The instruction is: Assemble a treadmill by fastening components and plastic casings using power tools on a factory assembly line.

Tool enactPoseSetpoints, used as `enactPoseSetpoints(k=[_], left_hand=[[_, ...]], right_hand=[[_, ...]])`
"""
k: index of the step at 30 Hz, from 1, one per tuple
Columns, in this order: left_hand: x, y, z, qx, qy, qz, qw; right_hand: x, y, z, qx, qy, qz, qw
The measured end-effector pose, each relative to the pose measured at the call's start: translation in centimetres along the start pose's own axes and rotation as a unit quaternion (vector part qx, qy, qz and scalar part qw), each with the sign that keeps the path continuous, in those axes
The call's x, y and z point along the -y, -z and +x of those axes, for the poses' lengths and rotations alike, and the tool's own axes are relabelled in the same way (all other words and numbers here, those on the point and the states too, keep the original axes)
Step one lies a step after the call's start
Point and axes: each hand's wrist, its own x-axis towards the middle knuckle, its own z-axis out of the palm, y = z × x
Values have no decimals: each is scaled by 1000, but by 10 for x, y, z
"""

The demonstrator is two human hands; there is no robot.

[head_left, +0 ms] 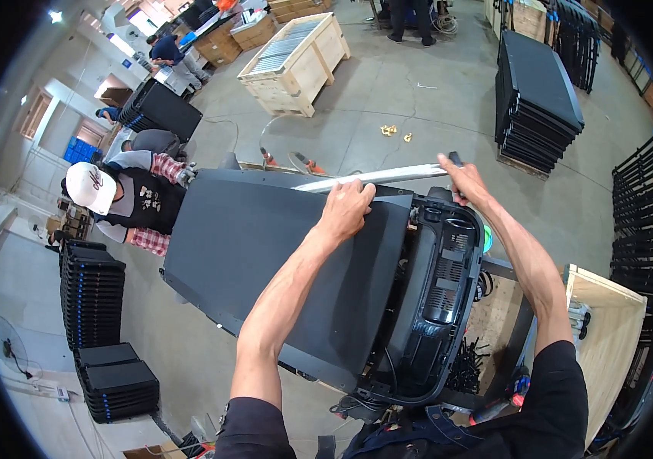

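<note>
A long black machine body, which looks like a treadmill base [265, 245], lies in front of me. Its flat panel spans the left, and an open-topped housing with vents [437, 294] forms the right end. Along the far edge runs a silver metal bar [399, 176]. My left hand [344, 210] has its fingers curled over the bar near the panel's far right corner. At the bar's right end my right hand [464, 180] is closed around it, beside a small dark piece [456, 159]. The right palm's inside is hidden.
A co-worker in a white cap [91, 188] stands at the machine's left end, gloved hand on its corner. Black panel stacks [537, 99] stand far right and left [91, 294]. A wooden crate [288, 76] sits beyond; an open wooden box [609, 306] is right of me.
</note>
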Motion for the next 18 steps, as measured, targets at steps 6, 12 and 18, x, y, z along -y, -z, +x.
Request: enactPoseSetpoints(k=[6, 12, 18], left_hand=[[-47, 32, -43, -193, 144, -51, 969], [-121, 60, -229, -156, 421, -152, 881], [-213, 41, -364, -24, 582, -507, 635]], right_hand=[[56, -70, 27, 187, 94, -171, 963], [79, -96, 14, 281, 155, -356, 878], [68, -107, 4, 284, 259, -300, 873]])
